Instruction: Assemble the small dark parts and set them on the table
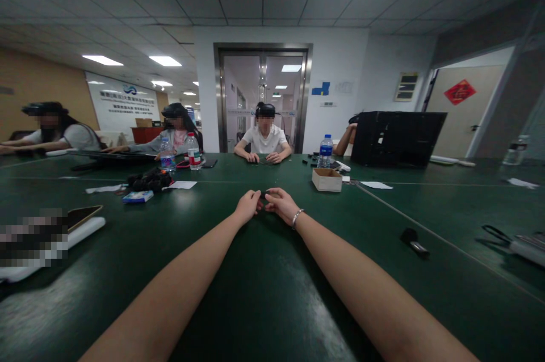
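In the middle of the frame, a small dark object (263, 195) was between the two hands, above or just on the green table (255, 299). The left hand (248, 206) had its grip nearly closed, thumb and fingers pinching the left side of this object; the right hand (281, 203), with a bracelet (297, 218) at the wrist, had a similar narrow pinch on the other side, as far as the dim view permitted to judge.

For handling such a small piece well, in my judgement, a light and even pressure from both sides was best, with one hand steady and the other making the fine movements. Low hands over the table were also sensible, so that a slip would end in a short fall.

The fingers covered most of the object, so its shape and its contact points were hard to make out. At the left edge of the frame, a white device (83, 237) was cut off and partly pixelated. At the right of the frame, a black monitor (395, 140) hid most of another person.
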Action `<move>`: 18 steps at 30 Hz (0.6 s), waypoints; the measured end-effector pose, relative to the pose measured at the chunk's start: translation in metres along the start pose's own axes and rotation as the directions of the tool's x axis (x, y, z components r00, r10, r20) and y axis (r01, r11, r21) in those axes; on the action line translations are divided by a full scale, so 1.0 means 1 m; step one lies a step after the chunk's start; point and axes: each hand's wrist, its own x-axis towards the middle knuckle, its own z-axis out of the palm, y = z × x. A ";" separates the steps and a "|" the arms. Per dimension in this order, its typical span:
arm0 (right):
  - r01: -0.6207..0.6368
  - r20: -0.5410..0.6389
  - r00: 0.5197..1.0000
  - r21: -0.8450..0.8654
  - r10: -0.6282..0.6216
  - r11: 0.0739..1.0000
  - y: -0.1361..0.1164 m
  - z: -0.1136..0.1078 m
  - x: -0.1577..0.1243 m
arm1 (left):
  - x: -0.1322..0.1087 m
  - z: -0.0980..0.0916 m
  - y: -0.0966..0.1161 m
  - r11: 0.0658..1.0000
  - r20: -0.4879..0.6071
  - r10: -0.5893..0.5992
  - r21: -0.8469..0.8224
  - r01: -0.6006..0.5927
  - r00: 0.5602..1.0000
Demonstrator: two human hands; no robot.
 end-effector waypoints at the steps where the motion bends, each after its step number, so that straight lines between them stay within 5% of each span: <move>1: 0.002 0.009 1.000 -0.002 -0.002 1.000 0.000 0.000 -0.001 | 0.001 0.000 0.000 1.000 0.000 -0.010 -0.003 0.010 1.000; 18: -0.027 -0.006 1.000 -0.032 0.027 0.999 -0.003 0.003 -0.001 | -0.003 -0.004 0.003 0.999 -0.007 -0.012 0.035 0.012 1.000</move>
